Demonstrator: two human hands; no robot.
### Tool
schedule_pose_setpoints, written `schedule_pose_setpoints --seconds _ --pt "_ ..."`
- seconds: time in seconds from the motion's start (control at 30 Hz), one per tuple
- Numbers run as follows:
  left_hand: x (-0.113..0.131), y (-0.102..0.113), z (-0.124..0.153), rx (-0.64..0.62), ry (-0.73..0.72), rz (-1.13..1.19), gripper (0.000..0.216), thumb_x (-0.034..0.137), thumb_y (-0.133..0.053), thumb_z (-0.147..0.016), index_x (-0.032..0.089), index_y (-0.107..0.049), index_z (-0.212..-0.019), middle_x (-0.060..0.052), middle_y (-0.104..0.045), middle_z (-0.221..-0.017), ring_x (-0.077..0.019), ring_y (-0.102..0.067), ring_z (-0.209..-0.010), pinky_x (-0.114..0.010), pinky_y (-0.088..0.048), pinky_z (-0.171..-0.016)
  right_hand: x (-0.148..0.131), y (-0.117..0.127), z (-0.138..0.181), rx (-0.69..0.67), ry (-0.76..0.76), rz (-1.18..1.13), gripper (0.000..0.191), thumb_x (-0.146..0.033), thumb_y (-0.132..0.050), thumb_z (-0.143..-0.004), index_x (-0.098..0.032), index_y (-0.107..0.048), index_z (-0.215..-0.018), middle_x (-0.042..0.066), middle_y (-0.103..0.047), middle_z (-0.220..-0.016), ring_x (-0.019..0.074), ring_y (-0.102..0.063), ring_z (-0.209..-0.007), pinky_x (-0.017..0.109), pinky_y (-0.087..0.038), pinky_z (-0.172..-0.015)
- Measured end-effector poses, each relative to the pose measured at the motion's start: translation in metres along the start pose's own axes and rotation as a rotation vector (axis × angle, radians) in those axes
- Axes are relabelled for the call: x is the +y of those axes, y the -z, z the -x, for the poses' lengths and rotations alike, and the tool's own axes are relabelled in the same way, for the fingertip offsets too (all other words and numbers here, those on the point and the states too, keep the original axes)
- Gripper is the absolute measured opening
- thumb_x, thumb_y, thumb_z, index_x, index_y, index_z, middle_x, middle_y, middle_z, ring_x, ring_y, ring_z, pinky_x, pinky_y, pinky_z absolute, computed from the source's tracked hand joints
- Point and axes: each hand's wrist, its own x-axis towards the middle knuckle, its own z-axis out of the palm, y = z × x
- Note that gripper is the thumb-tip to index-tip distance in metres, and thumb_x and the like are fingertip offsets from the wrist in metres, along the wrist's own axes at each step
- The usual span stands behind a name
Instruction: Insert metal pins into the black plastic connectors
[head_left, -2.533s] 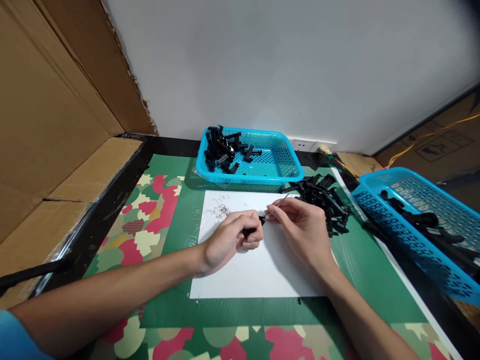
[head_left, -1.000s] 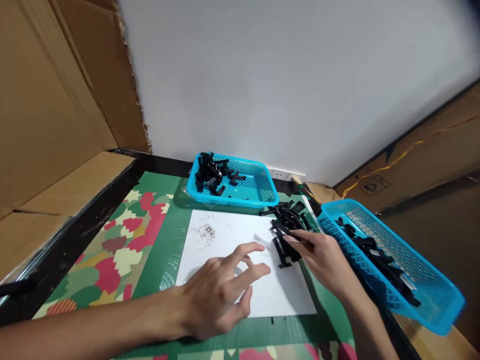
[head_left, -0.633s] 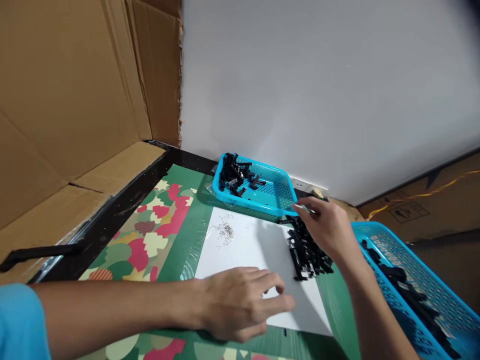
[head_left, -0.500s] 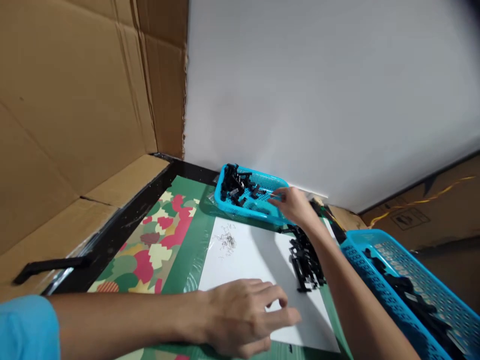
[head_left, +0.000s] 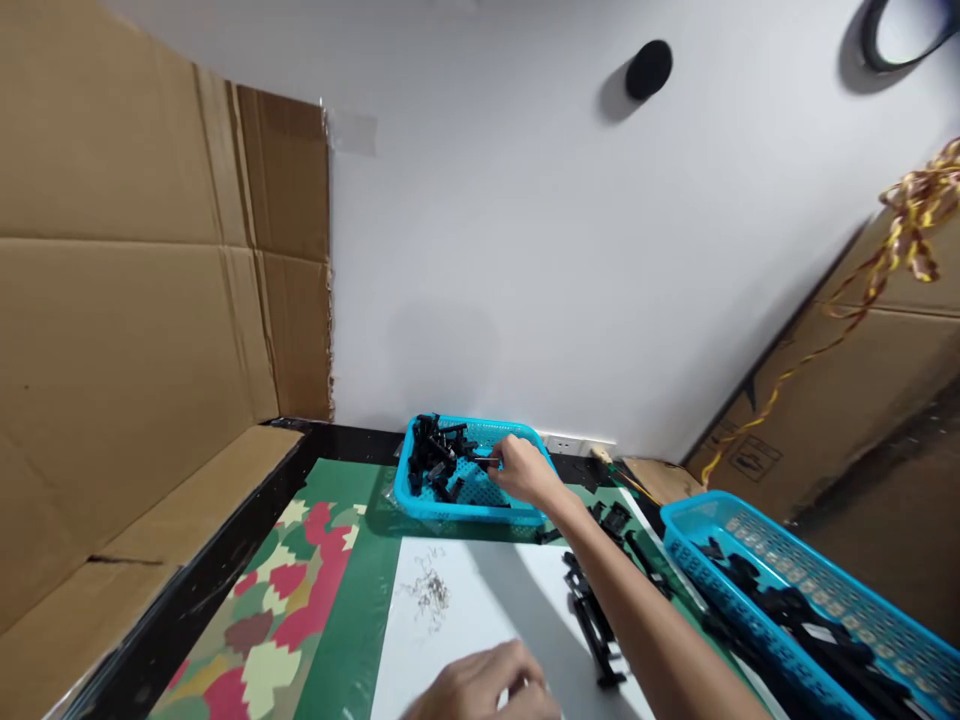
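Observation:
My right hand (head_left: 523, 470) reaches over a blue basket (head_left: 457, 512) at the back, its fingers pinched on a thin, tweezer-like tool (head_left: 487, 460). The tool's tip points at black plastic parts (head_left: 435, 455) heaped in the basket's left half. Near the bottom edge, my left hand (head_left: 487, 688) hovers over a white sheet (head_left: 480, 620), fingers loosely bent with a gap between them and nothing visible inside. A small pile of fine wire pieces (head_left: 433, 590) lies on the sheet. More black plastic parts (head_left: 592, 620) lie beside and partly behind my right forearm.
A second blue basket (head_left: 847, 570) with dark parts stands at the right. Cardboard (head_left: 150, 300) walls the left side, and a white wall (head_left: 480, 250) rises behind. A yellow-brown twisted cord (head_left: 795, 370) hangs at the right. A patterned mat (head_left: 277, 610) covers the left of the table.
The view has tilted up, so the table sits lower and more wall shows. My right hand has moved left and deeper into the basket with the tool. My left hand stays over the sheet.

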Motion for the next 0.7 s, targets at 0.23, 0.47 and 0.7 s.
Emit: schedule_pose_setpoints --seconds 0.23,0.47,0.7 --pt "0.026 0.027 -0.005 0.341 0.336 0.145 0.035 0.008 -0.056 -0.091 0.027 -0.045 -0.119 0.001 -0.051 -0.095 -0.0155 -0.056 -0.078 -0.026 -0.046 -0.07 -0.006 0.051 0.128 -0.008 0.158 -0.217 0.01 -0.024 -0.063 -0.096 -0.019 -0.071 -0.094 0.001 -0.06 -0.079 0.0149 -0.05 -0.069 0.029 -0.036 -0.062" --pt "0.043 0.048 -0.022 -0.05 0.547 0.416 0.023 0.033 -0.065 -0.103 0.023 -0.057 -0.122 -0.003 -0.064 -0.104 -0.0192 -0.058 -0.088 -0.031 -0.045 -0.079 -0.009 0.035 0.191 -0.364 0.027 -0.573 0.009 -0.023 -0.069 -0.091 -0.021 -0.071 -0.1 0.002 -0.066 -0.095 0.0176 -0.059 -0.086 0.028 -0.048 -0.074" --pt "0.041 0.049 -0.02 -0.081 0.49 0.654 0.029 0.042 -0.057 -0.109 0.016 -0.069 -0.115 -0.006 -0.075 -0.092 -0.0162 -0.066 -0.076 -0.027 -0.051 -0.073 0.018 0.014 0.146 -0.226 0.061 -0.704 0.032 -0.049 -0.061 -0.106 -0.019 -0.072 -0.104 -0.002 -0.055 -0.074 0.0127 -0.04 -0.063 0.027 -0.029 -0.056"
